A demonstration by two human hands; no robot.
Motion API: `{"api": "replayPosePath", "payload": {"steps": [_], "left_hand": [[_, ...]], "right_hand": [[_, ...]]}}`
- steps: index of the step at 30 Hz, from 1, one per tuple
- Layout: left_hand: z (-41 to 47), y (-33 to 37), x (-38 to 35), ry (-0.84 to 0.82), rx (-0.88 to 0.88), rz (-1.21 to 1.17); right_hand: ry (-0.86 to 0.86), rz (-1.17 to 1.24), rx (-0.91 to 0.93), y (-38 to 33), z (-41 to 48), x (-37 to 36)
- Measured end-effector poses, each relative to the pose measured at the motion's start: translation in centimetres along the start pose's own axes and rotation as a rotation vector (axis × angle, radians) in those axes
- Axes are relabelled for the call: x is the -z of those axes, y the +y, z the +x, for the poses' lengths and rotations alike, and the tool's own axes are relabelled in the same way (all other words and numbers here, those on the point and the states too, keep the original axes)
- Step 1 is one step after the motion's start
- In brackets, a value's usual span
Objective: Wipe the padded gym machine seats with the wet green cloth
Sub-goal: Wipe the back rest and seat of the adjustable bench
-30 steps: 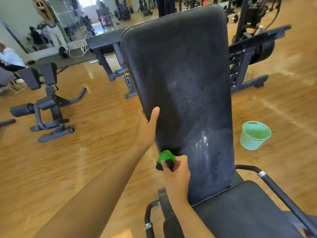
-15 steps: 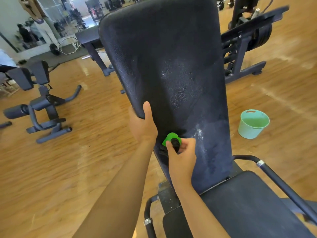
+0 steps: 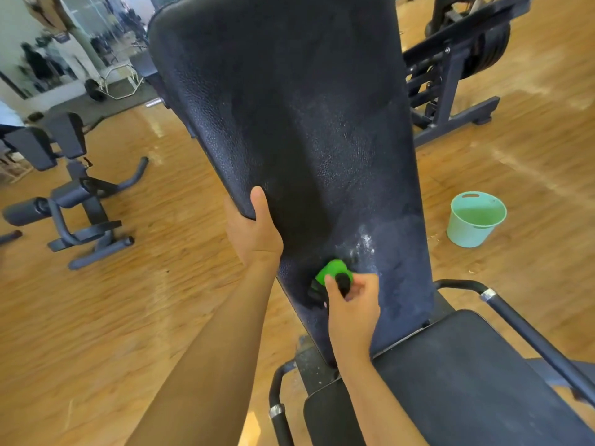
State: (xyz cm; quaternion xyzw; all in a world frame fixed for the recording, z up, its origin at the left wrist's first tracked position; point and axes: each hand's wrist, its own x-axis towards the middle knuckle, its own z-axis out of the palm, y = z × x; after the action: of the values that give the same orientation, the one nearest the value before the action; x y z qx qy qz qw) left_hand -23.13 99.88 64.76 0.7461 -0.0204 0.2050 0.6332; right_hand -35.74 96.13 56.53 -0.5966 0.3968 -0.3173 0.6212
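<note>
A tall black padded backrest [image 3: 289, 123] rises in front of me, with a wet, streaky patch on its lower right part. Below it lies the black padded seat [image 3: 467, 375]. My left hand [image 3: 254, 233] grips the backrest's left edge, thumb on the front face. My right hand [image 3: 351, 304] holds a bunched green cloth [image 3: 333, 270] with a dark part against the lower backrest. Most of the cloth is hidden by my fingers.
A mint green bucket [image 3: 475, 218] stands on the wooden floor to the right. Black side rails [image 3: 528, 329] flank the seat. Another padded machine [image 3: 74, 201] stands at the left, and a weight machine frame [image 3: 450, 78] behind on the right.
My left hand slid up the backrest's left edge and now wraps it more fully. My right hand with the cloth moved up and right on the lower pad. The view came closer.
</note>
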Motion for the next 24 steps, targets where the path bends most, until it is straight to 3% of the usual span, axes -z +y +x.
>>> {"api": "replayPosePath", "payload": {"steps": [5,12,17,24], "left_hand": [[-0.1,0.0,0.0,-0.003,-0.033,-0.033],[0.1,-0.5,-0.1,-0.008,-0.024,0.013],[0.0,-0.4,0.0,0.004,-0.027,0.032],[0.1,-0.4,0.1,0.003,-0.044,0.039]], "right_hand": [[-0.044,0.029,0.184,-5.0,2.6,-1.6],[-0.048,-0.116,0.051,2.3,1.2,1.8],[-0.038,-0.095,0.023,1.1,1.8,2.1],[-0.075,-0.007,0.314,-8.1,6.2,0.5]]}}
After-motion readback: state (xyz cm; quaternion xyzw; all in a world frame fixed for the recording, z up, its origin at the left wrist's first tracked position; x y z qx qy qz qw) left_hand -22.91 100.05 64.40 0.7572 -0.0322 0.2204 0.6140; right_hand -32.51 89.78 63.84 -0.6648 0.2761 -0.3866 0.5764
